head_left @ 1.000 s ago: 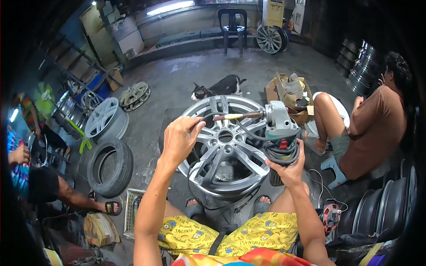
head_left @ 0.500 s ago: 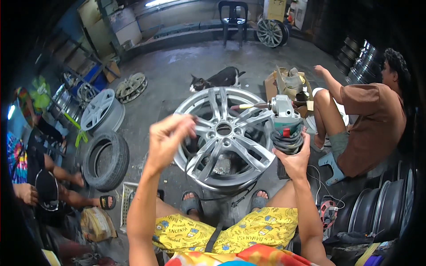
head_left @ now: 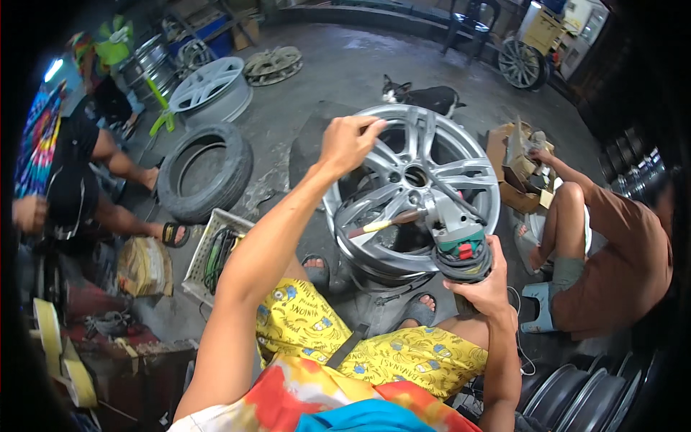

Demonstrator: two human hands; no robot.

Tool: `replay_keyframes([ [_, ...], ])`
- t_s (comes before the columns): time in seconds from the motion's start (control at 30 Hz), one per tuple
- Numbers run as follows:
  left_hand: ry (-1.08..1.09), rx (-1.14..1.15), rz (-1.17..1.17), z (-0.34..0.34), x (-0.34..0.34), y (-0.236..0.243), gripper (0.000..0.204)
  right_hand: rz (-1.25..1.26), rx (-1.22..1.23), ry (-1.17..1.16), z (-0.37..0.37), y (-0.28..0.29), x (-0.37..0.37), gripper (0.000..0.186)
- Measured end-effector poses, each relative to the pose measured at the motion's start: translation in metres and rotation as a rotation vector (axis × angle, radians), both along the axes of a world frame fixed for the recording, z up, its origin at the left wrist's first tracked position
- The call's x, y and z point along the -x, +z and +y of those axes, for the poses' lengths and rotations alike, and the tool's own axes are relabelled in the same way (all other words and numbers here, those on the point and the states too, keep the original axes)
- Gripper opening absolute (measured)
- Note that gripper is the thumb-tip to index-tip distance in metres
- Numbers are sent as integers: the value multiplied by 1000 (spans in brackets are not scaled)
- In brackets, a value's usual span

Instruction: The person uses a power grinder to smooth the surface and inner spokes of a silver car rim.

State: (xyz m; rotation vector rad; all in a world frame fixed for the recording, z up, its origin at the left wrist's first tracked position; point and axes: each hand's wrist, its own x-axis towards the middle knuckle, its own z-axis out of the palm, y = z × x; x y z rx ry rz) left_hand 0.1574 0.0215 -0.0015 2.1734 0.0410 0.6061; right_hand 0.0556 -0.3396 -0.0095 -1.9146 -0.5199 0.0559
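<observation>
A silver multi-spoke alloy wheel (head_left: 461, 168) lies face up before me. My right hand (head_left: 481, 286) grips an angle grinder (head_left: 450, 234) with a coiled black cord around its body, at the wheel's lower right. The grinder's long spindle, with a yellow and brown tip (head_left: 378, 225), points left over the lower spokes. My left hand (head_left: 347, 142) is raised at the wheel's upper left rim, fingers pinched together; what is between them, if anything, I cannot make out.
A black-and-white cat (head_left: 425, 99) stands beyond the wheel. A tire (head_left: 175, 196) and crate (head_left: 199, 271) lie left. A seated co-worker (head_left: 612, 273) is right, by a cardboard box (head_left: 512, 193); another person (head_left: 72, 165) is left. Stacked rims (head_left: 583, 396) sit lower right.
My view has turned and shifted. The grinder has dropped from the wheel's right side to its lower spokes. My left hand has moved to the upper rim. The co-worker's arm reaches into the box.
</observation>
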Motion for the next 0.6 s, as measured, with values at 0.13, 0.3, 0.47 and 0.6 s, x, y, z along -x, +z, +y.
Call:
replay_keyframes([
  [0.13, -57, 113, -161, -12, 8, 26, 31, 6, 46, 31, 7, 8, 4, 79],
  [0.3, 135, -99, -42, 21, -6, 8, 30, 16, 111, 211, 5, 1, 3, 86],
  [0.47, 38, -510, 445, 42, 1, -25, 23, 34, 9, 136, 4, 1, 6, 88],
  [0.6, -15, -804, 327, 17, 23, -34, 50, 18, -127, -22, 4, 4, -4, 84],
])
